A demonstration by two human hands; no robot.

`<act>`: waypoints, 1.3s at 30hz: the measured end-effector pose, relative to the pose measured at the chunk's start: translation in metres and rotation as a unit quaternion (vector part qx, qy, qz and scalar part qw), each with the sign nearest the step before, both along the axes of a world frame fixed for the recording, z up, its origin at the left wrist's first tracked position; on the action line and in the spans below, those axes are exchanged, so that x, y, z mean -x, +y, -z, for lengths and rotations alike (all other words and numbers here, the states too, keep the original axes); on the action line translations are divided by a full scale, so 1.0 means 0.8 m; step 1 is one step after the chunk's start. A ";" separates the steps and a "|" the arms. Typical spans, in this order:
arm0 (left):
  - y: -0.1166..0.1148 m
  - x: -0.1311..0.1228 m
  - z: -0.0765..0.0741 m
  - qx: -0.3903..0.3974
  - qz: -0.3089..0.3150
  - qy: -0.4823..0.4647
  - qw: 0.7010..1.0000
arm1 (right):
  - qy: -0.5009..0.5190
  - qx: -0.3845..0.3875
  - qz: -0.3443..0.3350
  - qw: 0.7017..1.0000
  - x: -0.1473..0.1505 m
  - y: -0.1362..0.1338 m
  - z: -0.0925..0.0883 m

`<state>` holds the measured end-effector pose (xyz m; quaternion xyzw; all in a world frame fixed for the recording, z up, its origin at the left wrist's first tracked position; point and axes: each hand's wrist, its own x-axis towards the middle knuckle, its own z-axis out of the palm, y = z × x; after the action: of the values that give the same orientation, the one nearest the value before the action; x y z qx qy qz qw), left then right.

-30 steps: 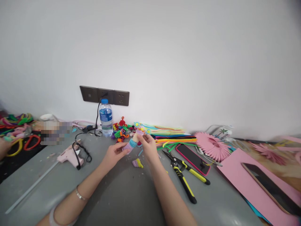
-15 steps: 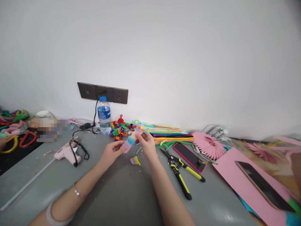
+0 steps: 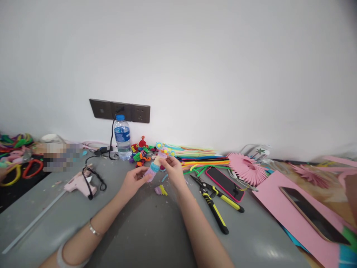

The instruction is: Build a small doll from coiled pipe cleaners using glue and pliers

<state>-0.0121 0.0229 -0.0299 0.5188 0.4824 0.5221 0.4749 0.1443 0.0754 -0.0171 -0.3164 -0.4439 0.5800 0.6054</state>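
Note:
Between my hands is a small pastel pipe-cleaner figure (image 3: 154, 167), tilted, with a lilac lower part, a blue band, a cream middle and blue-and-yellow round pieces at its top. My left hand (image 3: 135, 181) is closed on the lilac lower end, thumb on the near side. My right hand (image 3: 173, 170) pinches the upper part near the cream section; its fingertips are partly hidden. Just below, on the grey table (image 3: 139, 223), lie short lilac and yellow pipe-cleaner pieces (image 3: 161, 190). Colourful small pipe-cleaner figures (image 3: 141, 154) sit behind my left hand.
Pliers (image 3: 213, 203) and a pink-cased phone (image 3: 225, 183) lie right of my right arm, beside pipe cleaners (image 3: 206, 162). Further right is another phone (image 3: 312, 214) on pink sheets. Left are a glue gun (image 3: 80, 185), water bottle (image 3: 122, 139) and scissors (image 3: 32, 168).
My hands keep their hold on the figure, with only a slight shift. The whole view has moved slightly; the things on the table stay in place.

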 end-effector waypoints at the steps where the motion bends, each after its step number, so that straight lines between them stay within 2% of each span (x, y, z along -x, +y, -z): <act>1: 0.000 0.000 0.000 0.000 0.001 0.002 1.000 | -0.003 0.001 -0.001 1.000 0.000 0.000 -0.001; 11: 0.000 0.000 0.001 0.007 -0.011 0.017 1.000 | -0.059 0.021 -0.002 0.998 -0.006 -0.001 -0.005; 19: 0.001 0.002 0.007 0.007 -0.007 0.031 0.999 | -0.075 0.034 -0.001 0.997 -0.007 0.000 -0.004; 27: 0.002 -0.001 0.005 0.005 -0.008 0.040 0.999 | -0.072 0.038 -0.014 0.997 -0.010 0.000 -0.004; 35: 0.001 -0.001 0.001 0.013 -0.002 0.054 0.998 | -0.081 0.027 0.007 0.996 -0.009 0.003 0.001; 39: 0.001 -0.001 0.003 0.014 0.002 0.052 0.999 | -0.085 0.032 -0.009 0.996 -0.010 0.002 -0.001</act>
<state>-0.0115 0.0241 -0.0319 0.5393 0.5128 0.4864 0.4578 0.1524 0.0767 -0.0164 -0.3798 -0.4775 0.5704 0.5499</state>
